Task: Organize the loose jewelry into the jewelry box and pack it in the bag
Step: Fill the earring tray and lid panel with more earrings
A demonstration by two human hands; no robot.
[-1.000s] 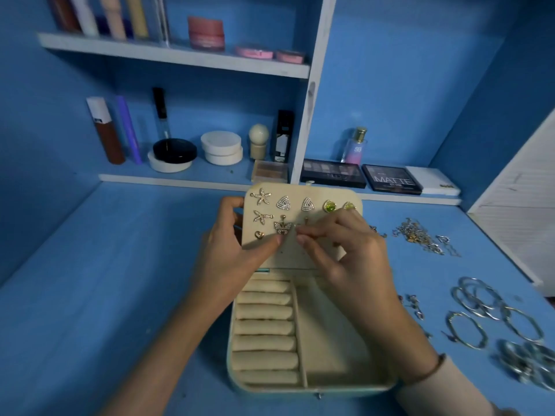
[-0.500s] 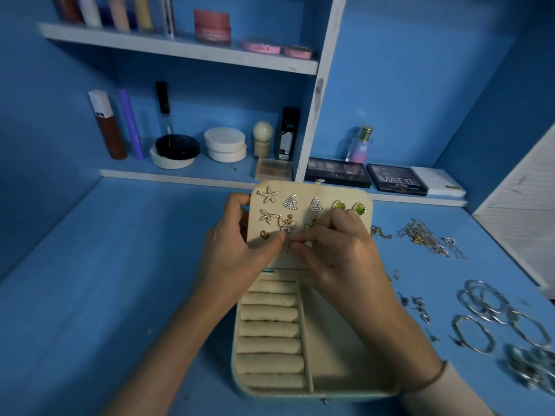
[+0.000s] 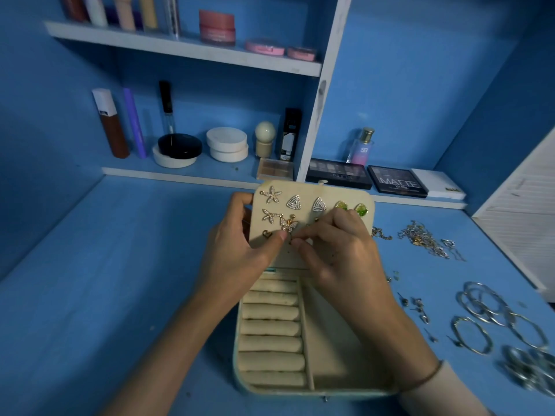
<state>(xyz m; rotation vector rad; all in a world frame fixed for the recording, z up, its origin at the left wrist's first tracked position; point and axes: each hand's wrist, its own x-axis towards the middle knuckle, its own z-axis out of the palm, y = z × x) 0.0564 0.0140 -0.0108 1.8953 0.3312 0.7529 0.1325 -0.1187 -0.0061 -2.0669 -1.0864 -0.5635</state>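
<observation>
A cream jewelry box (image 3: pixel 336 349) lies open on the blue desk, its lid panel (image 3: pixel 306 259) raised. Starfish, triangle, green and heart earrings are pinned on the panel. My left hand (image 3: pixel 240 253) grips the panel's left edge, thumb pressed beside a gold butterfly earring (image 3: pixel 289 226). My right hand (image 3: pixel 339 250) pinches a small earring against the panel just right of the butterfly; that earring is mostly hidden by my fingers. Ring rolls (image 3: pixel 270 331) fill the box's left half.
Loose jewelry lies on the desk to the right: tangled chains (image 3: pixel 426 238), small earrings (image 3: pixel 419 309) and silver bangles (image 3: pixel 492 313). Cosmetics and eyeshadow palettes (image 3: pixel 396 181) stand on shelves behind the box. A white slatted panel (image 3: pixel 522 199) borders the far right.
Both hands stay at the lid panel. My right fingers have shifted slightly leftward and down toward the butterfly earring.
</observation>
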